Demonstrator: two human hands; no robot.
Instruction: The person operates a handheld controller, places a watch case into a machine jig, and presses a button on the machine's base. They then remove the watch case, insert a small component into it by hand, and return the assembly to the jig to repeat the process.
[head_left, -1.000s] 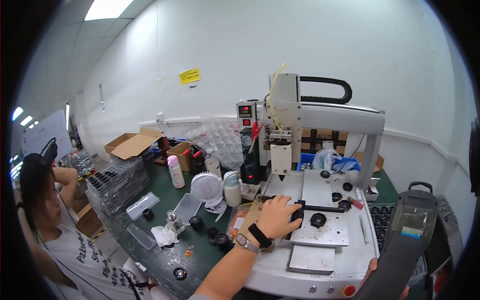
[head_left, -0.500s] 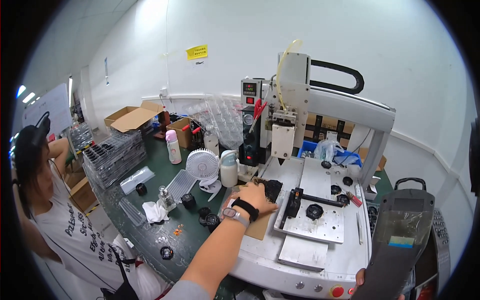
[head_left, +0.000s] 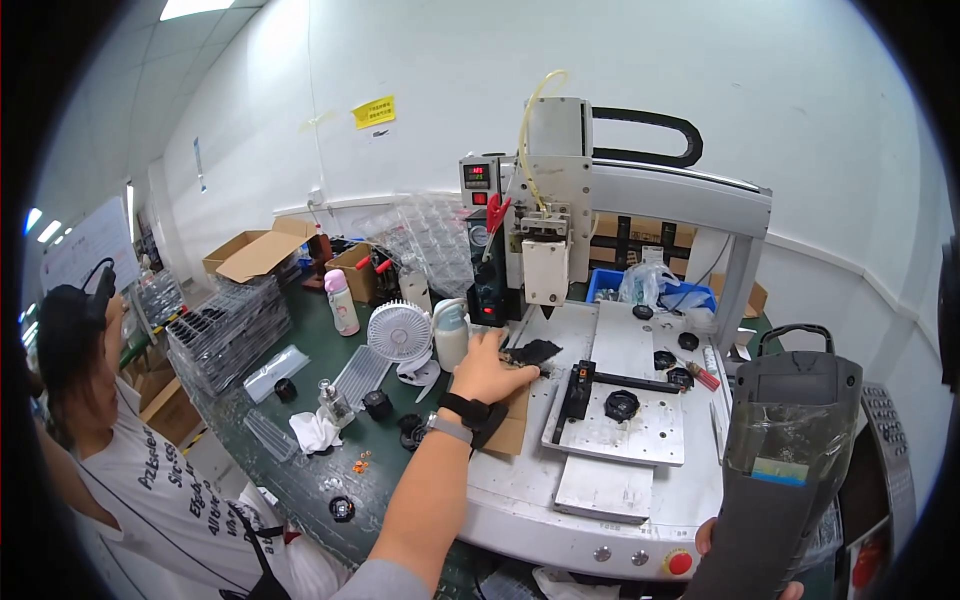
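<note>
I see the white gantry machine [head_left: 640,190] rising just beyond my left hand [head_left: 492,366], its dispensing head [head_left: 547,270] hanging above and slightly right of my fingers; the grey handheld controller [head_left: 785,450] fills the lower right, my right hand [head_left: 745,560] wrapped round its base with only fingertips showing; the metal fixture plate [head_left: 620,435] lies right of my left hand, a black round part [head_left: 621,405] on it; a small white fan [head_left: 399,330] stands just left of that hand; my left hand is closed lightly on a black part [head_left: 532,352], resting on the machine bed at my fingertips; the two hands are well apart.
</note>
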